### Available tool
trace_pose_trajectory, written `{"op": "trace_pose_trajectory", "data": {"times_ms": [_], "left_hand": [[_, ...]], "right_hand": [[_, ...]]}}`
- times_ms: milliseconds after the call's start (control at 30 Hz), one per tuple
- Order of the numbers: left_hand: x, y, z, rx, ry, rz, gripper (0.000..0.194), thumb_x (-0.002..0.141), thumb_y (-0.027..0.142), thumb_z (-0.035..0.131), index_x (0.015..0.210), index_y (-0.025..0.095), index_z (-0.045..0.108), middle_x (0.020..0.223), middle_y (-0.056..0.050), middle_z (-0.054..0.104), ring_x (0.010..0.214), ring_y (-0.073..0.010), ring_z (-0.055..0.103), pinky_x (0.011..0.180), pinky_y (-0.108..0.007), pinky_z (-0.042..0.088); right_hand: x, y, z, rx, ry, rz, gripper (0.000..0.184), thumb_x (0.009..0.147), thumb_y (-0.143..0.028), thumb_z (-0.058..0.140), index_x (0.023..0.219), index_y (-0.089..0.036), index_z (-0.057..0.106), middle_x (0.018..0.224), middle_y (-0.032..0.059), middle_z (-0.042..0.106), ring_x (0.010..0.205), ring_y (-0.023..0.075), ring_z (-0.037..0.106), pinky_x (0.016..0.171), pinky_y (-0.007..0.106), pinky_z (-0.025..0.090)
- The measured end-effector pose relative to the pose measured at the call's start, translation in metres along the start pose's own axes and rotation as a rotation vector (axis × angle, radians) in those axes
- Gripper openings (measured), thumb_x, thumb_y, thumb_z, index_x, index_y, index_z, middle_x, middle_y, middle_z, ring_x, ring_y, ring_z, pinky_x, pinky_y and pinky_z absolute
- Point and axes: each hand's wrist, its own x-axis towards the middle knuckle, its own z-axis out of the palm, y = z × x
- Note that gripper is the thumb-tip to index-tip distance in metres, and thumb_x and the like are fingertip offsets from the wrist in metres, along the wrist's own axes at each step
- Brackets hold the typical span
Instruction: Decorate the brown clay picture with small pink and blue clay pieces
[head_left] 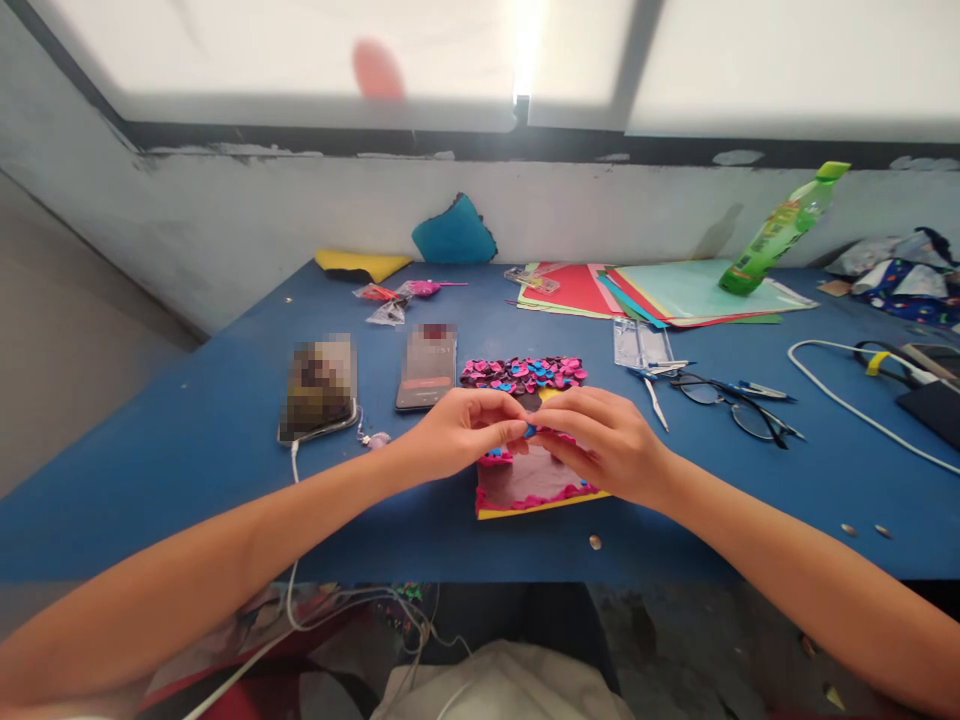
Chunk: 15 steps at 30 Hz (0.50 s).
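Observation:
My left hand and my right hand meet above the table, fingertips together. Pinched between them is a small blue piece, mostly covered by the fingers; its material is unclear. Under both hands lies a flat board with a brownish face, a pink trim and a yellow edge along the front. Behind the fingers, a mass of small curled pink, blue and dark pieces stretches in a band. My hands hide the middle of the board.
Two phones lie left, one with a white cable. Eyeglasses and white-tipped tools lie right. A green bottle leans over coloured sheets at the back. A small round piece lies near the front edge.

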Motion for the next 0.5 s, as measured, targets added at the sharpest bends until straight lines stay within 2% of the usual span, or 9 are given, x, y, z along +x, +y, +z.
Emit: {"op": "trace_pose_trajectory", "data": {"times_ms": [400, 500], "left_hand": [[0.0008, 0.0065, 0.0001, 0.065, 0.07, 0.008, 0.034, 0.071, 0.046, 0.072, 0.075, 0.013, 0.064, 0.062, 0.0, 0.062, 0.059, -0.0104, 0.056, 0.058, -0.022, 0.047], [0.0001, 0.0048, 0.0007, 0.124, 0.1, 0.038, 0.032, 0.073, 0.044, 0.068, 0.077, 0.012, 0.067, 0.064, -0.002, 0.064, 0.059, -0.0114, 0.056, 0.056, -0.023, 0.047]], "right_hand": [[-0.002, 0.0025, 0.0019, -0.026, 0.036, 0.018, 0.001, 0.089, -0.017, 0.056, 0.09, -0.017, 0.056, 0.077, 0.0069, 0.067, 0.07, 0.0142, 0.062, 0.065, 0.025, 0.052], [-0.0014, 0.0023, 0.0023, -0.016, 0.033, 0.011, 0.001, 0.09, -0.016, 0.056, 0.089, -0.017, 0.056, 0.076, 0.0062, 0.067, 0.069, 0.0135, 0.061, 0.064, 0.024, 0.051]]}}
